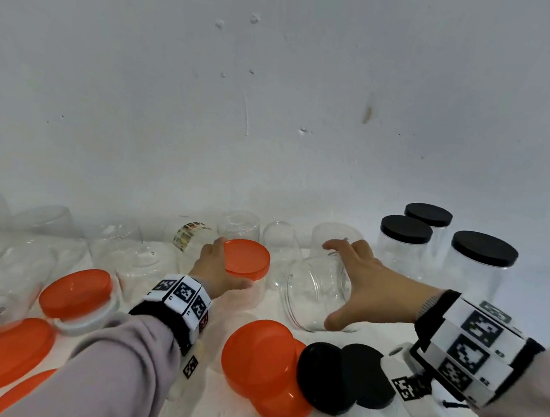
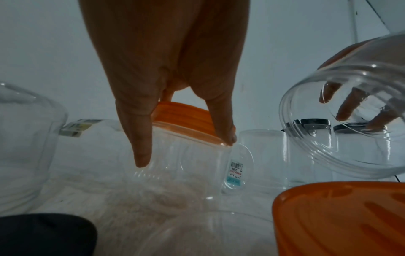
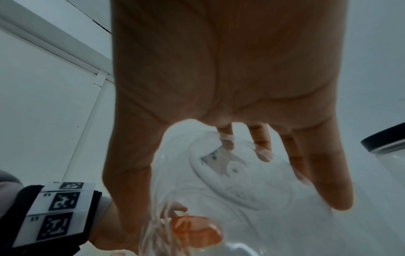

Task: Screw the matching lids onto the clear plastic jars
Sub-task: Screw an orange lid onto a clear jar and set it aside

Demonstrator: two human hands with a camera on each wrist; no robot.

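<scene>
My left hand [image 1: 220, 265] grips an orange lid [image 1: 246, 257] by its rim, thumb on the near side. The lid sits on the mouth of a clear jar [image 2: 181, 166] with a price sticker; in the left wrist view my fingers [image 2: 221, 124] straddle the orange lid [image 2: 181, 117]. To its right, my right hand [image 1: 343, 284] holds another clear jar [image 1: 314, 293] tilted on its side, mouth towards me, thumb below and fingers over the top. In the right wrist view the fingers [image 3: 328, 181] wrap that clear jar [image 3: 241, 183].
Loose orange lids [image 1: 259, 356] and black lids [image 1: 322, 375] lie at the near middle. More orange lids [image 1: 1, 355] and an orange-lidded jar [image 1: 75, 292] sit at the left. Three black-lidded jars [image 1: 484, 250] stand back right. Several open clear jars [image 1: 280, 242] line the wall.
</scene>
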